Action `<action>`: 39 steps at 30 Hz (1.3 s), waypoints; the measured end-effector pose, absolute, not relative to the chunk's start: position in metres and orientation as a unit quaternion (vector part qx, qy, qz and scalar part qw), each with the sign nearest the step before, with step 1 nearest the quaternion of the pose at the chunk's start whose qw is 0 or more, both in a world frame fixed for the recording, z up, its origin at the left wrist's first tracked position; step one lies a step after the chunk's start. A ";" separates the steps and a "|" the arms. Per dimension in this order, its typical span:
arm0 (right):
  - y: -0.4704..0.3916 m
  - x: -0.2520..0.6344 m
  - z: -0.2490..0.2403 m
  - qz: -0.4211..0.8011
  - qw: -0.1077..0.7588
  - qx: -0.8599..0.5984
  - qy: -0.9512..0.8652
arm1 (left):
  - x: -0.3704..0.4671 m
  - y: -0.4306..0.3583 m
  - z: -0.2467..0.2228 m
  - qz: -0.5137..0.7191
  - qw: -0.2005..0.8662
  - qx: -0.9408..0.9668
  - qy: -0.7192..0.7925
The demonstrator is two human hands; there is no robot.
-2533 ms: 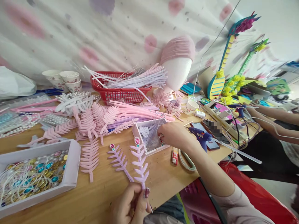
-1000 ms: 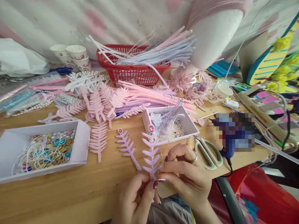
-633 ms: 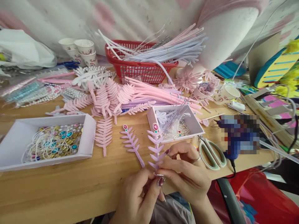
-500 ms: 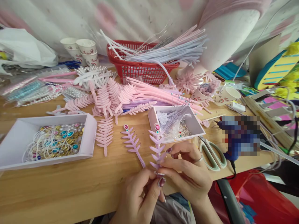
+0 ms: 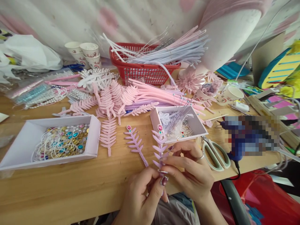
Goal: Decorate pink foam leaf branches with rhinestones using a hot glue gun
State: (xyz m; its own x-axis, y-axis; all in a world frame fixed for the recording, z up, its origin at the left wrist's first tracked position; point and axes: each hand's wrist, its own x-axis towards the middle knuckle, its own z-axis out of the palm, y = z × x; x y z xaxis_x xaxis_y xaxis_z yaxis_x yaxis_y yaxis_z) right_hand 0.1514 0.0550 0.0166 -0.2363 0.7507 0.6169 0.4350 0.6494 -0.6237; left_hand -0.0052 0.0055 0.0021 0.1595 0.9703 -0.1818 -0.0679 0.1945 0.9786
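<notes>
A purple leaf branch (image 5: 160, 147) with a pink gem at its tip stands upright between my hands. My left hand (image 5: 145, 193) pinches its lower stem between thumb and fingers. My right hand (image 5: 191, 172) closes on the stem just above, thumb and index finger together, the other fingers bent beside the leaves. A second purple branch (image 5: 135, 145) with a gem lies on the table to the left, next to a pink leaf branch (image 5: 108, 137). Behind the held branch is a small white box (image 5: 199, 126) with pearls and pins.
A white box (image 5: 95, 137) of gems and cords sits at the left. Green-handled scissors (image 5: 215, 154) and a blue tool with a cord lie at the right. Farther back are a red basket (image 5: 142, 73), paper cups (image 5: 90, 51), pink stems (image 5: 152, 93) and a pile of pink leaves.
The whole view has shifted slightly, so the table items appear a little farther right. Both hands keep nearly the same grip on the purple branch.
</notes>
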 end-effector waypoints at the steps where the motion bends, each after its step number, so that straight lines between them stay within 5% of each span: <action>1: 0.056 0.151 0.017 0.159 0.482 -0.383 -0.772 | -0.006 0.006 0.002 0.429 0.608 0.462 0.482; 23: 0.046 0.162 0.021 0.051 0.523 -0.338 -0.781 | -0.004 0.006 0.009 0.438 0.665 0.363 0.484; 39: 0.044 0.157 0.016 0.059 0.446 -0.338 -0.827 | -0.005 0.005 0.005 0.434 0.654 0.385 0.486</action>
State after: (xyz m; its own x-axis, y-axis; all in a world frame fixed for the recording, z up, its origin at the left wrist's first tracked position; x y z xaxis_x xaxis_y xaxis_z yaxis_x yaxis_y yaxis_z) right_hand 0.1571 0.0441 0.0156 -0.3740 0.6109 0.6979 0.5055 0.7651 -0.3988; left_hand -0.0050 0.0052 0.0055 0.1521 0.9412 -0.3017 -0.1929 0.3276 0.9249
